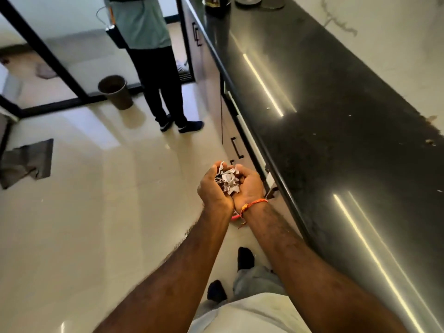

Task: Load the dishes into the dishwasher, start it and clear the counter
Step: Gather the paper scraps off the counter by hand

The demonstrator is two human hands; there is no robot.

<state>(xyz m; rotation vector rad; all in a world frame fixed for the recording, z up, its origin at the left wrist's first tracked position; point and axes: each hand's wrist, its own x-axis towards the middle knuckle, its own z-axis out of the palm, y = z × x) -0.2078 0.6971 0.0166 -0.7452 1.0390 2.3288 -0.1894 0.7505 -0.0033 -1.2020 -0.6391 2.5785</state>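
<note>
My left hand [211, 188] and my right hand [249, 186] are cupped together over the floor, just left of the counter's front edge. Between them they hold a heap of crumpled paper scraps [228, 181], whitish and grey. The fingers of both hands curl up around the heap. An orange thread band circles my right wrist. The black counter [336, 116] runs along the right side, with a few small crumbs scattered on it. A brown waste bin [115, 91] stands on the floor ahead, far left of the counter.
Another person [153, 68] stands ahead beside the cabinets, near the bin. A grey cloth [26, 162] lies on the floor at left. Cabinet drawers with black handles [236, 147] run under the counter. A dark bottle [217, 3] and round objects stand at the counter's far end.
</note>
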